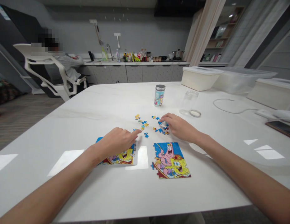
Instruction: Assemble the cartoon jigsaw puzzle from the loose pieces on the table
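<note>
My left hand (119, 140) rests over a printed picture card (126, 157), hiding part of it. Its index finger is stretched out toward loose puzzle pieces (145, 124), while the other fingers curl. My right hand (181, 127) reaches over another group of blue puzzle pieces (160, 130), fingers bent and fingertips at a blue piece; its thumb is hidden. I see no piece lifted. In front of me lies a partly joined jigsaw puzzle (171, 160), showing a pink starfish and a yellow sponge character, its left edge uneven with tabs sticking out.
Beyond the pieces stands a picture-printed can (159, 95). A clear jar (191, 101) and a ring-shaped lid (195, 113) are to its right. Storage boxes (201, 77), a white cable (229, 110) and a phone (280, 128) line the right side. A person sits at far left.
</note>
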Action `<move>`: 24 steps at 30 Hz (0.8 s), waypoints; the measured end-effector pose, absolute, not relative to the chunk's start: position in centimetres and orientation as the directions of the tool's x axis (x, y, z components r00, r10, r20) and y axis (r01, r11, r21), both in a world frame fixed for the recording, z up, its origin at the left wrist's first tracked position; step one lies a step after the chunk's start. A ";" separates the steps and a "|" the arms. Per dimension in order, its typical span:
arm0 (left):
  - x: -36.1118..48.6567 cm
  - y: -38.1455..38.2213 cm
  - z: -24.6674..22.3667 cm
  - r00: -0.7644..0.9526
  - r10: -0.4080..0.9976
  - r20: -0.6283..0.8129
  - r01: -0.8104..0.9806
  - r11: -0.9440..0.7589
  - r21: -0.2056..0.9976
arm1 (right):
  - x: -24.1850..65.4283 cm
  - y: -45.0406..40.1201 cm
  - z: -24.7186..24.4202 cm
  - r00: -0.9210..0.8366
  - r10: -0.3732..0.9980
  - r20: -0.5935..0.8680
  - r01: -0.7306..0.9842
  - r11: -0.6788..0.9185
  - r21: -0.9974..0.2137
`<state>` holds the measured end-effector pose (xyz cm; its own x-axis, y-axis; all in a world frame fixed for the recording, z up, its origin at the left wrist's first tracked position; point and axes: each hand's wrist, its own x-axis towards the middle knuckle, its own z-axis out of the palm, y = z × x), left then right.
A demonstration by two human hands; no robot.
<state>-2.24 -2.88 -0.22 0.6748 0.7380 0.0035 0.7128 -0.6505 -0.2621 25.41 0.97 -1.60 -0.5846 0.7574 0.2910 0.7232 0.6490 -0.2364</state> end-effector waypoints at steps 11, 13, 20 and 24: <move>-2.2 -2.7 -0.1 0.612 0.786 0.082 0.764 -0.562 -0.316 | 26.0 1.6 -1.9 -0.374 0.773 0.512 0.673 0.606 -0.424; -2.2 -2.7 -0.1 0.596 0.799 0.078 0.775 -0.547 -0.317 | 26.0 1.5 -1.9 -0.376 0.776 0.507 0.688 0.600 -0.409; -2.6 -2.3 -1.0 0.621 0.784 0.009 0.746 -0.588 -0.312 | 26.0 1.5 -2.0 -0.378 0.839 0.392 0.795 0.511 -0.327; -2.8 -2.2 -1.5 0.631 0.775 0.008 0.740 -0.599 -0.307 | 25.6 1.5 -2.3 -0.447 0.850 0.278 0.808 0.517 -0.282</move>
<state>-2.80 -2.19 -1.48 0.6313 0.7755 0.0079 0.7396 -0.5990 -0.3069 25.60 1.48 -2.26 -0.4474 0.8500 0.2781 0.8078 0.5175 -0.2822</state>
